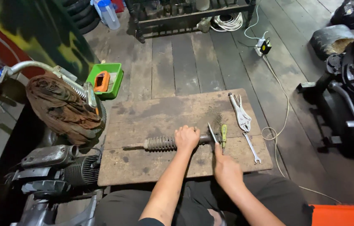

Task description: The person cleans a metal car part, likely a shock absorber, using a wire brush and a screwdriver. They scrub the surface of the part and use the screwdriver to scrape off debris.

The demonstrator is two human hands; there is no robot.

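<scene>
Shock absorber [164, 143]: lying across the wooden desk [152, 167], left hand [186, 138] clenching its middle. Right hand [226, 165] gripping a thin blade [213, 134] beside the screwdriver [223, 134]. Risk: the blade slipping off the round shaft toward the fingers.

Your left hand [186, 138] is curled shut, knuckles up, forearm reaching forward from your lap. Your right hand [226, 165] lies just to its right, fingers closed, index extended forward, wrist low and straight.

Worn grey plank floor [193, 58], dark metal rack [189, 14] at the far end.
</scene>
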